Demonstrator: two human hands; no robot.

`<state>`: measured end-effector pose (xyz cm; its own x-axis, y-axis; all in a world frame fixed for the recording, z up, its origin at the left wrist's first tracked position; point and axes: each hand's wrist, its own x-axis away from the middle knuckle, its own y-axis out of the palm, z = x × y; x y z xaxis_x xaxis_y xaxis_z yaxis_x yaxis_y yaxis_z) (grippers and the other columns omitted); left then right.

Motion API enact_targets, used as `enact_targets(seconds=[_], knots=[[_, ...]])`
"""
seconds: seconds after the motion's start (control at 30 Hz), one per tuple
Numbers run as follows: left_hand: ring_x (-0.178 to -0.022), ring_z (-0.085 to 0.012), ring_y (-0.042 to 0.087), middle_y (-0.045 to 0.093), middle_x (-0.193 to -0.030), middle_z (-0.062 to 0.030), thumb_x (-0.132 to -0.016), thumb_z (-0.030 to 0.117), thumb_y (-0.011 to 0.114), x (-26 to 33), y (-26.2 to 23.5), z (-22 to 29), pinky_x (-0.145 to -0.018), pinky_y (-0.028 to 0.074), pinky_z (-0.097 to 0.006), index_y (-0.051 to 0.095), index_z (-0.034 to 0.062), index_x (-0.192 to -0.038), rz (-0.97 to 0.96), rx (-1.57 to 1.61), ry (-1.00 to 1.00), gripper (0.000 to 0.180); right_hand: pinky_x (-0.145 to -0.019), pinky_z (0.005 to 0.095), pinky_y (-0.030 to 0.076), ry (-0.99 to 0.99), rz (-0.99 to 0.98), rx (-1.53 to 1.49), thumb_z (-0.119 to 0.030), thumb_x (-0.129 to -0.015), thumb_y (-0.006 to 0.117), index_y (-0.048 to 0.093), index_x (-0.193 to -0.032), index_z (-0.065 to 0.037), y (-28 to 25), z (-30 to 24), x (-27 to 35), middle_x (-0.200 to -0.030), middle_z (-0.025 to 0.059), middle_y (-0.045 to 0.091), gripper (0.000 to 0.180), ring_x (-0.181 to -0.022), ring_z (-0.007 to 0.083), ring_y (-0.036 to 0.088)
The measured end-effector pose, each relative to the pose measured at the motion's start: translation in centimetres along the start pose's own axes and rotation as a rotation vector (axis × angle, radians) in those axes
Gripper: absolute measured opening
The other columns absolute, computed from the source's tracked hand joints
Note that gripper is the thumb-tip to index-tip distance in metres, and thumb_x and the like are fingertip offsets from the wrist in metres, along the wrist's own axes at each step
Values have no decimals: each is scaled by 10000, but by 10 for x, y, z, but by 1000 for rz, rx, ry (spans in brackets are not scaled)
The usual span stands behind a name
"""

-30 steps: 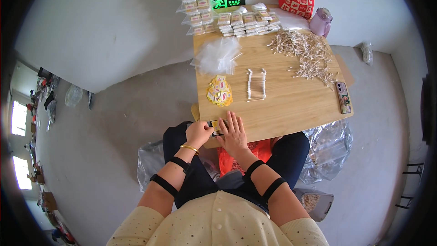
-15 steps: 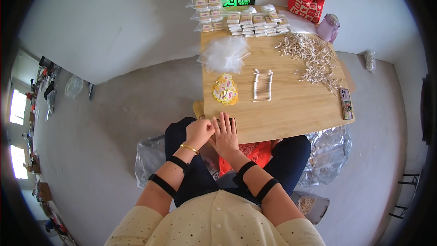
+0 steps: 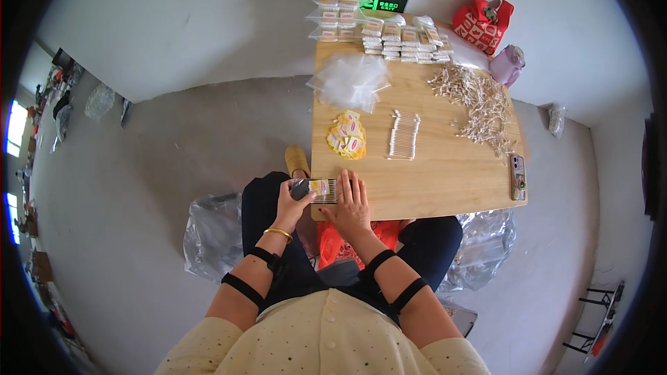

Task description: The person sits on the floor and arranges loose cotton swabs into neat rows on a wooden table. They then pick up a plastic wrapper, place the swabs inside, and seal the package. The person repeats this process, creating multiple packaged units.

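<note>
Row of thin cotton swabs with a small yellow-and-white printed card on top is lying, in the head view, at the near left corner of the pale wooden table, between the person's two hands. The left hand, wearing a gold bracelet at its wrist, is clamping a smooth dark grey piece between thumb and fingers at the left end of the row. The right hand is resting palm down at the right end, its fingers straight and slightly apart; what its palm is covering, I cannot tell. Just beyond the hands, a heap of yellow-and-white cards is lying at left, and a ladder-like line of white-tipped swabs is stretching to its right. Farther off, a fanned pile of clear plastic bags is covering the left side, while a scattered heap of loose swabs is spreading over the right. Along the far edge, flat clear packets are standing in stacks, and a lilac bottle is standing to their right, near a red-and-white bag. A phone in a patterned case is lying at the right edge.
</note>
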<state>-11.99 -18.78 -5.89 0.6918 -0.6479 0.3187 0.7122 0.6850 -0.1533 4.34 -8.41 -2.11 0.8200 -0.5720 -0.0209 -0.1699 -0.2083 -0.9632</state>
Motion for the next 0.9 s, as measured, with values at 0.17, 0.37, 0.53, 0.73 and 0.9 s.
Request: enact_targets(seconds=[0.17,0.37,0.53,0.73,0.9], knots=[[-1079,-178,612,630,-1154,-107,-811,188,877,8,2,9,-946,504,-335,506,2,-1262,29,22,41,612,-1274,569,90,11,-57,51,-646,-930,571,205,-1604,62,2,-15,-6,-1707,219,119,1044,-1568,472,65],[-1073,-159,619,622,-1159,-91,-829,158,859,9,2,6,-939,522,-326,497,7,-1288,36,-16,59,603,-1254,626,67,37,-117,108,-708,-914,537,200,-1608,59,2,-26,-11,-1715,217,76,1088,-1555,517,37],[-1058,-195,623,620,-1160,-127,-813,200,874,4,0,-3,-930,514,-342,501,2,-1271,31,21,38,623,-1233,671,61,48,-171,161,-727,-918,522,206,-1611,48,-7,-38,-15,-1717,213,75,1087,-1549,533,37],[-1051,-207,619,600,-1151,-117,-792,253,900,4,3,5,-927,513,-345,524,8,-1231,64,-39,77,628,-1253,596,151,-32,14,-46,-616,-951,569,323,-1593,-21,3,-6,-6,-1667,207,247,910,-1549,471,155],[-1255,-391,487,503,-1305,-218,-836,292,823,-3,-9,17,-1060,411,-473,397,-21,-1436,274,-497,414,800,-1221,534,266,157,180,-119,-355,-898,714,441,-1503,-54,-30,70,6,-1561,198,385,728,-1446,400,349]])
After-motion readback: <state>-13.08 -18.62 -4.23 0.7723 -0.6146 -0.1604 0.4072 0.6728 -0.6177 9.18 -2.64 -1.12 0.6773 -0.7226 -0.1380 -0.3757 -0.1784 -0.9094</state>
